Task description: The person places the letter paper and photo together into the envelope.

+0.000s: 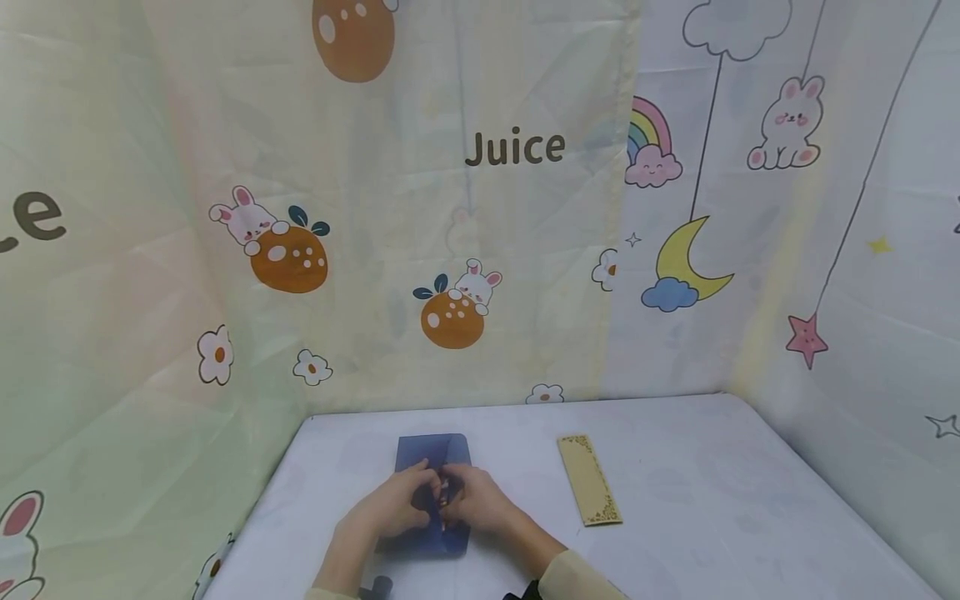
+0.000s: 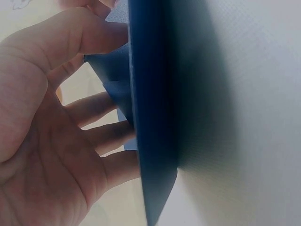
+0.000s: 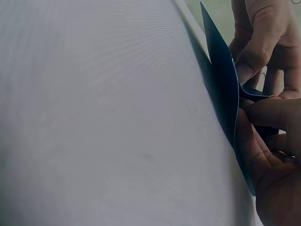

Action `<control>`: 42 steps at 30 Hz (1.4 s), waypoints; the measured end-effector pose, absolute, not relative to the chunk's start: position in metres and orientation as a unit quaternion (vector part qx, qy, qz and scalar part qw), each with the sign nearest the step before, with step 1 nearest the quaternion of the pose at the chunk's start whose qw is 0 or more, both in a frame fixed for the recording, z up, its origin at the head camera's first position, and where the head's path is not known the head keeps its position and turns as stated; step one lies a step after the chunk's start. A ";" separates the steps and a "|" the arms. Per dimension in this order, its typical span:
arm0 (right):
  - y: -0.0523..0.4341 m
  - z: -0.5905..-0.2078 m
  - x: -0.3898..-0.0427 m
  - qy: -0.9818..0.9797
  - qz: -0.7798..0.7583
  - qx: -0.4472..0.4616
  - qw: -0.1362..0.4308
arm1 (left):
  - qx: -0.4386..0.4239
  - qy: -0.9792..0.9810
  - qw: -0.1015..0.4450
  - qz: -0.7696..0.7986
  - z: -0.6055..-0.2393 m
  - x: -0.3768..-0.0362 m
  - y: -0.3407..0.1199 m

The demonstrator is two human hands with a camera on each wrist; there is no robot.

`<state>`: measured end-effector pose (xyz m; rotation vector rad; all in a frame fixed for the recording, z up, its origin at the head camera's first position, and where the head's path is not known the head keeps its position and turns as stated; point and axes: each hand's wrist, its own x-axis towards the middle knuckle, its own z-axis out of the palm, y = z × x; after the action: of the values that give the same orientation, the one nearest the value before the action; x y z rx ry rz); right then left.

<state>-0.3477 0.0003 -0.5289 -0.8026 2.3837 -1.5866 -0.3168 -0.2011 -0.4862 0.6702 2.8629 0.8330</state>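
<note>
A blue paper envelope (image 1: 431, 543) lies on the white table with a flap raised along its middle. My left hand (image 1: 397, 498) reaches over it from the left, and the thumb and fingers grip the raised part. In the left wrist view the left hand (image 2: 56, 113) has its thumb and fingers reaching in behind the envelope's near edge (image 2: 150, 117). From the right side my right hand (image 1: 480, 500) pinches the flap close to the left fingertips. The right wrist view has the flap (image 3: 256, 95) standing up between the two hands. The fingers hide much of the fold.
To the right of the envelope lies a long gold card (image 1: 588, 482) with an ornate pattern at its ends. Printed cloth (image 1: 525, 217) hangs behind the table and along both sides. The white tabletop (image 1: 697, 492) extends to the right of the card.
</note>
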 end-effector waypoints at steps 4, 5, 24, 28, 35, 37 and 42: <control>-0.001 -0.532 -0.348 0.805 -0.524 -0.267 0.075 | 0.218 0.935 0.044 0.275 -0.486 -0.317 -0.201; -0.001 -0.532 -0.348 0.806 -0.524 -0.266 0.075 | 0.217 0.936 0.044 0.275 -0.486 -0.317 -0.201; 0.002 -0.529 -0.347 0.811 -0.527 -0.243 0.064 | 0.213 0.937 0.045 0.274 -0.491 -0.321 -0.203; 0.007 -0.529 -0.347 0.798 -0.549 -0.238 0.078 | 0.214 0.936 0.044 0.275 -0.492 -0.322 -0.203; 0.020 -0.525 -0.349 0.804 -0.542 -0.233 0.073 | 0.219 0.934 0.045 0.279 -0.494 -0.322 -0.202; 0.025 -0.523 -0.349 0.809 -0.539 -0.222 0.077 | 0.218 0.933 0.047 0.281 -0.494 -0.322 -0.202; 0.035 -0.519 -0.351 0.824 -0.521 -0.212 0.071 | 0.210 0.935 0.049 0.281 -0.491 -0.321 -0.200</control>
<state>-0.3510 0.0355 -0.5188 -0.6377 2.4770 -1.5678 -0.3207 -0.2004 -0.4914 0.6405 2.8492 0.8565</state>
